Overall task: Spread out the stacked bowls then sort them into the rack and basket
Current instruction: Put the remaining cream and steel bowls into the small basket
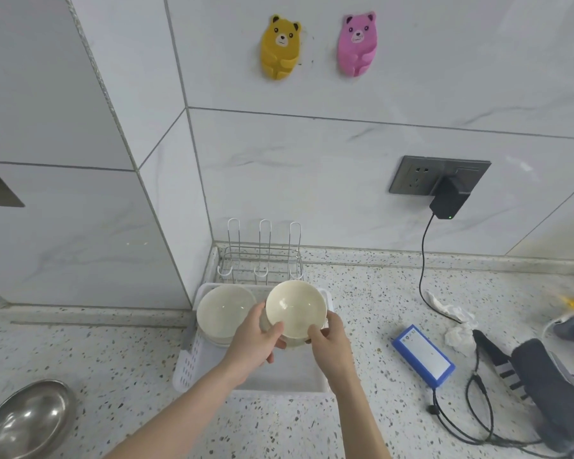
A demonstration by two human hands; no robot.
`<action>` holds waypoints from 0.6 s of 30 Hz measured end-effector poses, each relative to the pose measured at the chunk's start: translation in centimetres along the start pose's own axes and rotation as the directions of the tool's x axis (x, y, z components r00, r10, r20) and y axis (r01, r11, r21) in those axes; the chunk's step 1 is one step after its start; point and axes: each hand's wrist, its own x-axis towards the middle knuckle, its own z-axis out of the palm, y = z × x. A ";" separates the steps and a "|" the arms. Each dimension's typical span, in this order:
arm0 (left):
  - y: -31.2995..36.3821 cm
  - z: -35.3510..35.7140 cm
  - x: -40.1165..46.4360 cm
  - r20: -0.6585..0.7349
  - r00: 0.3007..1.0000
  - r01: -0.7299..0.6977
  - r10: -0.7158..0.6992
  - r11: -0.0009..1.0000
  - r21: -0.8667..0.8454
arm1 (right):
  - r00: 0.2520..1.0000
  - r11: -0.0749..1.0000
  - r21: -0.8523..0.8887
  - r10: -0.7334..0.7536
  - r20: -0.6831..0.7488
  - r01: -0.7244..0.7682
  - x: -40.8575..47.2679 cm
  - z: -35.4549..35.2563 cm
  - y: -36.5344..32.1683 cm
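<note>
Over the basket point(193, 362), both hands point(256, 339) gripping bowl point(295, 308)

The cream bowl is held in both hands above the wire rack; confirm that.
Wrong in one respect: both hands, left hand and right hand, hold the cream bowl above the white basket, not the wire rack behind it, per the head view.

Both hands, left point(257, 339) and right point(328, 339), grip tilted cream bowl point(295, 309) over white basket point(188, 366); second bowl point(224, 309) inside; wire rack point(262, 263) behind.

bowl point(225, 313) in basket point(188, 361), rack point(260, 260) behind basket
</note>
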 end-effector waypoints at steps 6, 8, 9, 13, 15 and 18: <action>-0.4 0.2 0.5 0.040 0.999 0.020 -0.021 0.999 0.033 | 1.000 0.996 -0.092 -0.012 -0.020 0.010 0.6 -0.1 0.1; -0.4 0.3 0.6 0.041 0.999 0.012 -0.014 0.999 0.047 | 1.000 0.991 -0.133 -0.008 -0.019 0.006 0.8 0.0 0.3; -0.5 0.3 0.7 0.040 0.999 0.009 -0.011 0.998 0.059 | 1.000 0.988 -0.152 -0.006 -0.018 0.003 0.9 0.1 0.4; -0.9 0.5 0.9 0.035 0.999 0.018 -0.021 0.997 0.075 | 1.000 0.976 -0.220 -0.012 -0.021 0.008 1.1 0.3 0.7; -1.0 0.5 1.0 0.024 0.999 0.023 -0.025 0.997 0.080 | 1.000 0.966 -0.259 -0.023 -0.017 0.017 1.2 0.4 0.7; -1.1 0.6 0.9 0.012 1.000 0.013 -0.014 0.996 0.089 | 0.999 0.952 -0.306 -0.038 -0.012 0.033 1.2 0.6 0.7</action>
